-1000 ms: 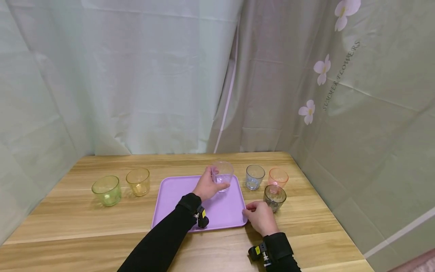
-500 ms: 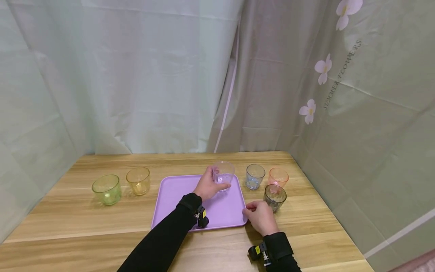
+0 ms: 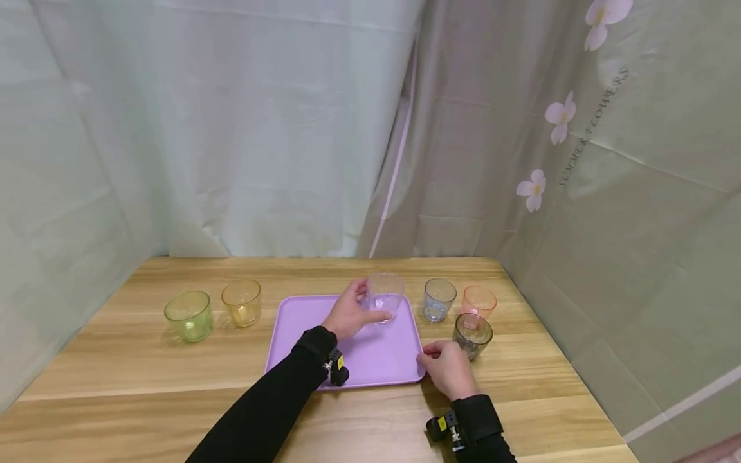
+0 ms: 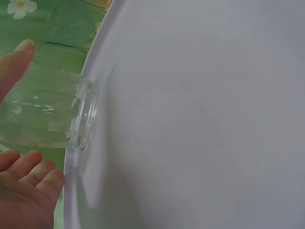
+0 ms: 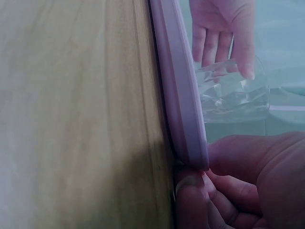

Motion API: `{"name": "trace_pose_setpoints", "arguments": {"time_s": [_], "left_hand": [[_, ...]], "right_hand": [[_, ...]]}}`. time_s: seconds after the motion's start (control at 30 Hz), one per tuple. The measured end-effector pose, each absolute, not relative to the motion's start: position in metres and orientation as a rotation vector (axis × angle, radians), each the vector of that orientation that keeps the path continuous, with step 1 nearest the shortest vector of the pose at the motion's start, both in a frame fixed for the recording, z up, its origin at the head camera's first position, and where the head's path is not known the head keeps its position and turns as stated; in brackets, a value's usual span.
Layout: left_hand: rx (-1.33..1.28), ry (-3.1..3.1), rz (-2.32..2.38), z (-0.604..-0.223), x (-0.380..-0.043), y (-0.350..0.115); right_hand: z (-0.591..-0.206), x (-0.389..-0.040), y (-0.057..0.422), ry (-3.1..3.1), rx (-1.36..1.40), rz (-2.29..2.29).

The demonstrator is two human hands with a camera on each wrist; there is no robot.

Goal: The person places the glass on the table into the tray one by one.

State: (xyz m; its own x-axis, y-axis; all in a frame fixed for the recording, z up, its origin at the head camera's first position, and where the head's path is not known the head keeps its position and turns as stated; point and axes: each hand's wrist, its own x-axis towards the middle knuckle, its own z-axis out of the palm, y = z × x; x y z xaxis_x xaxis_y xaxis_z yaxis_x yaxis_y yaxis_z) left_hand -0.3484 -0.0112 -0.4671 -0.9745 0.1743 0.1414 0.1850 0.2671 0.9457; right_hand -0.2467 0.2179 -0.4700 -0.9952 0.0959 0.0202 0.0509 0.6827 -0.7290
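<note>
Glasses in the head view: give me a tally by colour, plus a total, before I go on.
Green glass: 1
Yellow glass: 1
Clear glass: 1
Blue glass: 1
Orange-pink glass: 1
Dark grey glass: 1
Total: 6

- Light wood-grain surface (image 3: 116, 411), its far edge against pale grey-green curtains (image 3: 260, 128), creased by folds.
- Darker grey-brown panel (image 3: 457, 128) right of centre, with a thin pale stripe (image 3: 399, 151).
- On the right, pink flowers (image 3: 559, 118) and lettering (image 3: 594, 127), "SUMMER FLOWERS".
- Pink fabric (image 3: 718, 452), lower right corner.
- Soft light, faint sheen on the wood.
</note>
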Motion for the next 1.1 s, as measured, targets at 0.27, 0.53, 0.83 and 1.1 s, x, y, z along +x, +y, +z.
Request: {"name": "trace_pose_setpoints", "arguments": {"time_s": [0.27, 0.53, 0.83, 1.1], "left_hand": [[-0.370, -2.463, -1.939, -0.463, -0.340, -0.022], [-0.380, -2.435, -1.972, -0.457, -0.330, -0.035], [-0.366, -2.433, -1.985, -0.455, -0.325, -0.052], [-0.378, -2.412, -2.000, -0.451, -0.319, -0.063]], "right_hand": [[-0.469, -0.245, 0.219, -2.824, -0.128, 1.225], [-0.469, -0.245, 0.218, -2.823, -0.118, 1.214], [-0.470, -0.246, 0.219, -2.833, -0.136, 1.218], [-0.470, -0.246, 0.219, -2.840, -0.134, 1.206]]}}
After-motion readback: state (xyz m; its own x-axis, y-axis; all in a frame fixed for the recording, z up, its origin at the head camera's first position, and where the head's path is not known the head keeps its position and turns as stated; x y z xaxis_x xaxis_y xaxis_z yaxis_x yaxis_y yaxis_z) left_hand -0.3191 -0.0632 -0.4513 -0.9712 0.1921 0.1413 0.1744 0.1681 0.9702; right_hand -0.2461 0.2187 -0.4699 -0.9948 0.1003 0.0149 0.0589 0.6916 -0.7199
